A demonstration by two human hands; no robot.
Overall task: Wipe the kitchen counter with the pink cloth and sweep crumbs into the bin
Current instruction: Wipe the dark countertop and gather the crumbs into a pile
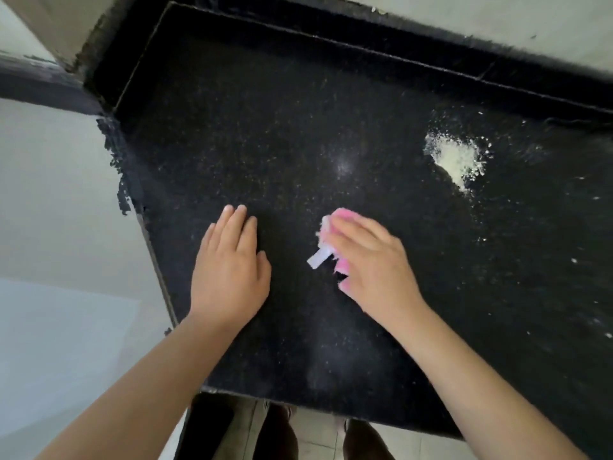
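Note:
The black speckled counter [298, 127] fills most of the view. My right hand [371, 263] lies on top of the pink cloth [341, 216] and presses it to the counter near the middle. Pink edges show past my fingertips and by my thumb, and a white tag [319, 259] sticks out to the left. My left hand [229, 263] rests flat on the counter beside it, fingers straight, holding nothing. A pile of pale crumbs or powder [456, 156] lies at the back right, apart from the cloth. No bin is in view.
Small white specks [574, 260] are scattered over the right side of the counter. A raised black ledge [398, 51] runs along the back under a pale wall. The counter's left edge [156, 257] drops off to a pale floor. My feet [282, 433] show below the front edge.

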